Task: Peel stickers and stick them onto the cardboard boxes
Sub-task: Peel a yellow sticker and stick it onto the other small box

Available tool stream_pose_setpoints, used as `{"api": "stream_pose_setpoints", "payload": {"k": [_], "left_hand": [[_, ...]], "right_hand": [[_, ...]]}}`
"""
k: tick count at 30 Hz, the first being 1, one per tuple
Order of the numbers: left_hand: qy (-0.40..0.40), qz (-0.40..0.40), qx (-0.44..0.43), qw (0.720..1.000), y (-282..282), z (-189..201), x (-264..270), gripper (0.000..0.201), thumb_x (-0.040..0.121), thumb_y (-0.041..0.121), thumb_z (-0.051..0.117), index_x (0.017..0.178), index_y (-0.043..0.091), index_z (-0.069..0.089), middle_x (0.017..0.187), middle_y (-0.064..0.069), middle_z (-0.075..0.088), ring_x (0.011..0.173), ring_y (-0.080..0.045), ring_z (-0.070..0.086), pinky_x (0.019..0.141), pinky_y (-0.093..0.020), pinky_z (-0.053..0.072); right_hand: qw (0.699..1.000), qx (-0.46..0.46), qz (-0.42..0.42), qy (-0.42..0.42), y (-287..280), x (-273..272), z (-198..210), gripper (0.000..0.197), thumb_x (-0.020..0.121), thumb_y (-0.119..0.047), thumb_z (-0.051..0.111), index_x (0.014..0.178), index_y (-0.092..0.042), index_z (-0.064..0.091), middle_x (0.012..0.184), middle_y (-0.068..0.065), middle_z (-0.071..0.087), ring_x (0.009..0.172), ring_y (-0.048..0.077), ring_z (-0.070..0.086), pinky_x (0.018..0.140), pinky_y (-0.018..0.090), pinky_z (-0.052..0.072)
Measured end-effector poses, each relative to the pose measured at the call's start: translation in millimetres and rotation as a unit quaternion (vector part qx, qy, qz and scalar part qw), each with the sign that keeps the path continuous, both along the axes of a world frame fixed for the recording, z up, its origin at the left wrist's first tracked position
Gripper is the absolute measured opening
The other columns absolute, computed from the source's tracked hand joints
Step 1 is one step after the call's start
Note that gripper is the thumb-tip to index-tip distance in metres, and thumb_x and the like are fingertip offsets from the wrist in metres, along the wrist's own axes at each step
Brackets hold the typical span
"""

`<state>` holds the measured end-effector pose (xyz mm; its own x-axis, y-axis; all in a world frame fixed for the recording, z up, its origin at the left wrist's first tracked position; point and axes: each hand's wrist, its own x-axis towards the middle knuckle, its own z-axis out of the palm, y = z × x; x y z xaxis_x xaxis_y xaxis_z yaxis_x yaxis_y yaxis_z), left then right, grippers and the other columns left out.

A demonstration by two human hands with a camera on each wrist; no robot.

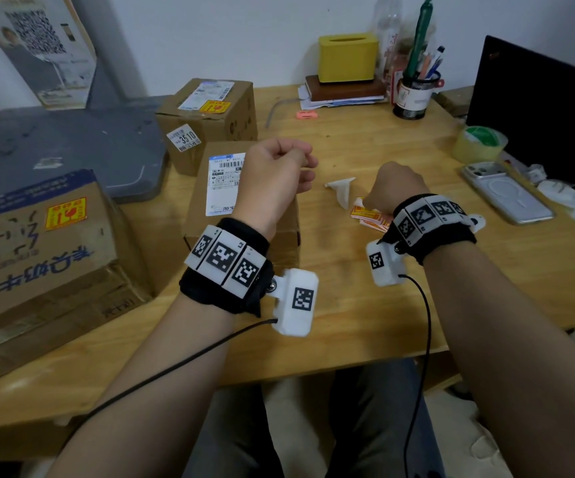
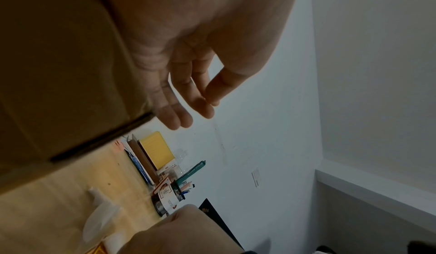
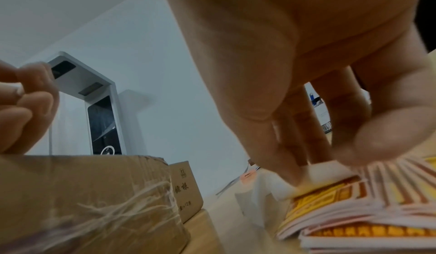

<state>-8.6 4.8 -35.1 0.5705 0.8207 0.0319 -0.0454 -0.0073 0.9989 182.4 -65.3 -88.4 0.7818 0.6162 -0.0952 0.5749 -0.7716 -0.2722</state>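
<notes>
- Two hands sit over the wooden desk in my head view: my left hand is raised above the middle cardboard box, my right hand is down on the sticker stack.
- My right fingertips press on a white corner of the top sheet while the thumb lies over the fanned edges; I read it as pinching that stack, not yet lifting a sticker clear.
- My left hand's fingers are loosely curled, thumb and forefinger meeting; in the right wrist view a small white scrap shows between them, but I cannot tell what it is.
- Just beyond the stack lies a crumpled white backing paper.
- At my left, the large box carries a yellow-and-red sticker on its top.
- Farther back, the rear box bears a like sticker beside its shipping label.
- At the right lie a phone and a tape roll; along the wall stand a yellow tissue box and a pen cup.
</notes>
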Motion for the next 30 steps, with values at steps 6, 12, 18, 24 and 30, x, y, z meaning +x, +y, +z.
{"api": "stream_pose_setpoints", "payload": {"k": [6, 12, 18, 24, 30], "left_hand": [[0.015, -0.020, 0.021, 0.999, 0.4, 6.4, -6.2, 0.023, 0.096, -0.001, 0.048, 0.092, 0.012, 0.067, 0.081, -0.003, 0.068, 0.073, -0.019, 0.065, 0.068, -0.030, 0.056], [0.041, -0.038, 0.036, 0.998, 1.7, 7.8, -10.4, 0.022, 0.097, 0.006, 0.054, 0.098, 0.012, 0.074, 0.090, -0.002, 0.073, 0.076, -0.015, 0.066, 0.067, -0.028, 0.056], [0.028, -0.017, 0.054, 0.998, 5.8, 4.0, -18.2, 0.021, 0.099, 0.015, 0.059, 0.107, 0.010, 0.078, 0.108, -0.008, 0.076, 0.089, -0.016, 0.072, 0.078, -0.034, 0.063], [-0.003, -0.013, 0.021, 1.000, 7.0, 2.9, -25.1, 0.015, 0.099, 0.017, 0.061, 0.098, 0.014, 0.076, 0.109, -0.013, 0.076, 0.097, -0.025, 0.075, 0.082, -0.040, 0.063], [-0.029, 0.003, 0.014, 0.999, 9.9, 3.2, -24.5, 0.016, 0.098, 0.011, 0.062, 0.101, 0.001, 0.074, 0.106, -0.028, 0.073, 0.100, -0.038, 0.073, 0.077, -0.036, 0.064]], "right_hand": [[0.988, 0.151, -0.045, -0.008, -8.7, 1.1, 19.4, 0.024, 0.082, -0.032, 0.076, 0.088, -0.009, 0.074, 0.084, 0.007, 0.072, 0.080, 0.029, 0.067, 0.074, 0.036, 0.055], [0.901, 0.415, 0.031, 0.119, -9.9, -36.5, 51.3, 0.007, 0.077, -0.021, 0.070, 0.072, -0.016, 0.070, 0.068, -0.002, 0.065, 0.057, 0.017, 0.060, 0.051, 0.029, 0.051], [0.838, 0.488, 0.120, 0.214, 0.5, -70.1, 60.0, 0.013, 0.081, -0.008, 0.073, 0.080, 0.005, 0.069, 0.070, 0.011, 0.064, 0.054, 0.017, 0.062, 0.049, 0.032, 0.056], [0.818, 0.503, 0.173, 0.218, 7.5, -81.1, 51.7, 0.007, 0.081, -0.008, 0.077, 0.075, -0.008, 0.074, 0.073, 0.016, 0.071, 0.072, 0.020, 0.068, 0.060, 0.038, 0.062], [0.810, 0.497, 0.212, 0.227, 6.8, -78.2, 45.4, 0.014, 0.080, -0.010, 0.083, 0.086, -0.015, 0.071, 0.079, 0.007, 0.069, 0.070, 0.020, 0.065, 0.069, 0.040, 0.060]]}}
